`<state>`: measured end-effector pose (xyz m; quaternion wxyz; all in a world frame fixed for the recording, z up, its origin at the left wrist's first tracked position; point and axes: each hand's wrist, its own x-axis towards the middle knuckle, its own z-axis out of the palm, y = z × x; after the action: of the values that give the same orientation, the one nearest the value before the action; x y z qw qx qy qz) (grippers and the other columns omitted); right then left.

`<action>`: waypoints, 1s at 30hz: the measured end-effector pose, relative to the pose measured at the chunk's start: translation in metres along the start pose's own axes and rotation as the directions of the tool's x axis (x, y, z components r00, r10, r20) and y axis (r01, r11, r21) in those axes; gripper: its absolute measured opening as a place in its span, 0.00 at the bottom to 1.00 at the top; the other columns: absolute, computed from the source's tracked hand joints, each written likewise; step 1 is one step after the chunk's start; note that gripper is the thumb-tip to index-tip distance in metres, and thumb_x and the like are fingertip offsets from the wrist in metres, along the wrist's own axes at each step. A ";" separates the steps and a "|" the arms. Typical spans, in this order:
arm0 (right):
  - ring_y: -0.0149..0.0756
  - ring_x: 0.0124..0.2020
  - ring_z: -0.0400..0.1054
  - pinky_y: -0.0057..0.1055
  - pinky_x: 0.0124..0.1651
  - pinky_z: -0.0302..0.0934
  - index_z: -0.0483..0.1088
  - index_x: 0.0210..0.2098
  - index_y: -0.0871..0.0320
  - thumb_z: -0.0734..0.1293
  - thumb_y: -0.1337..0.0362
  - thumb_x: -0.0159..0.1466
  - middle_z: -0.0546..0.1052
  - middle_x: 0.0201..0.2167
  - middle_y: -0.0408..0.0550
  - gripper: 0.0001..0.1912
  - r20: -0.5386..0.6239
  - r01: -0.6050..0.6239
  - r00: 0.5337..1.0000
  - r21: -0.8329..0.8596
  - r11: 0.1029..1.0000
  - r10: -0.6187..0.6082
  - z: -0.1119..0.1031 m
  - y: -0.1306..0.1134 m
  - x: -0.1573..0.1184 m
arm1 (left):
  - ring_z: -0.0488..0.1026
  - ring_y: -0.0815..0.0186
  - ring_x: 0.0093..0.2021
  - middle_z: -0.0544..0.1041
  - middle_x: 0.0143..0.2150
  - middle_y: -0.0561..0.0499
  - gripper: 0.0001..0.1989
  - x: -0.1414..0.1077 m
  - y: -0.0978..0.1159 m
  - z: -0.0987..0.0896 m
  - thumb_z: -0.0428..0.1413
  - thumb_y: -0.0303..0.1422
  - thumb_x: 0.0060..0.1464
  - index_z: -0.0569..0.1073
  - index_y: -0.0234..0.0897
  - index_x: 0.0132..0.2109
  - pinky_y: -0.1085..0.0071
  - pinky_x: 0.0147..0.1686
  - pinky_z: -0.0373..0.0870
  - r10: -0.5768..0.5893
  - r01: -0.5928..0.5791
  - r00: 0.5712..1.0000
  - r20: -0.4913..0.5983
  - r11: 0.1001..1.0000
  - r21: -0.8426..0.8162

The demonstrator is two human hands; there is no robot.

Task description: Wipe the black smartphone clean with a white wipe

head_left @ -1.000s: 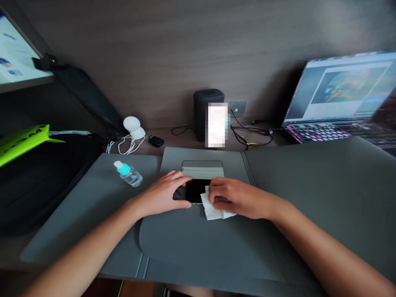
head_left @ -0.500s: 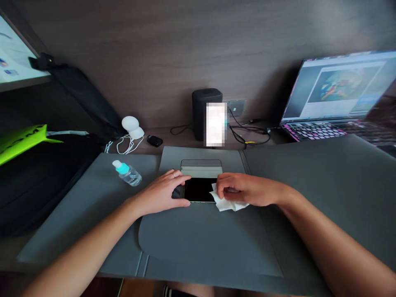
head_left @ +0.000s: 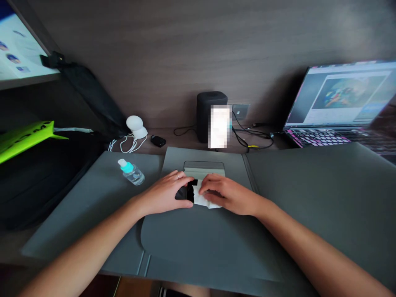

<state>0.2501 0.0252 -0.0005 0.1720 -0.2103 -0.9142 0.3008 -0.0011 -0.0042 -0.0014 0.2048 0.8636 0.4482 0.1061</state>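
Note:
A smartphone with a dark screen lies flat on the grey desk mat. My left hand grips its left end, thumb at the near edge and fingers at the far edge. A white tissue covers much of the screen. Over it is my right hand, fingers bent and pressing the tissue onto the phone; the fingertips are slightly blurred. To the left of my hands, a clear spray bottle with a turquoise collar lies on its side on the mat.
Behind the mat stand a black speaker, a white round-headed device with its cord, and a small black object. Black cables lie near a laptop at right. A black bag is at left.
My right hand has slid left across the phone with the tissue, which now hides more of the screen. My left hand keeps its hold. The whole view has shifted slightly.

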 end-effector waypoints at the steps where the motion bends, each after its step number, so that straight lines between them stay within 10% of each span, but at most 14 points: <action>1: 0.36 0.43 0.67 0.35 0.48 0.63 0.72 0.44 0.61 0.61 0.69 0.70 0.72 0.41 0.53 0.09 -0.007 0.009 1.000 0.004 1.000 -0.009 0.001 -0.001 0.001 | 0.68 0.53 0.54 0.71 0.51 0.47 0.29 0.000 0.000 0.000 0.61 0.42 0.55 0.67 0.43 0.61 0.59 0.52 0.67 -0.003 0.003 1.000 -0.001 1.000 0.001; 14: 0.45 0.63 0.58 0.43 0.65 0.55 0.65 0.61 0.63 0.63 0.54 0.69 0.68 0.58 0.60 0.26 0.066 0.110 0.993 -0.118 0.987 -0.103 0.013 -0.007 0.003 | 0.68 0.55 0.52 0.71 0.49 0.47 0.25 0.000 0.001 0.001 0.60 0.40 0.56 0.67 0.42 0.59 0.60 0.50 0.68 -0.001 0.001 1.000 0.012 1.000 0.023; 30: 0.36 0.42 0.65 0.33 0.46 0.60 0.73 0.37 0.60 0.63 0.72 0.67 0.71 0.36 0.49 0.06 0.138 0.023 0.990 -0.028 0.999 -0.019 -0.009 -0.009 -0.009 | 0.67 0.53 0.54 0.70 0.52 0.47 0.29 -0.002 0.000 0.000 0.60 0.43 0.56 0.65 0.44 0.63 0.58 0.52 0.68 -0.013 0.013 1.000 0.008 1.000 0.001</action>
<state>0.2594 0.0182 0.0108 0.1083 -0.1820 -0.9304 0.2992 -0.0021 -0.0058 -0.0015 0.2068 0.8612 0.4532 0.1011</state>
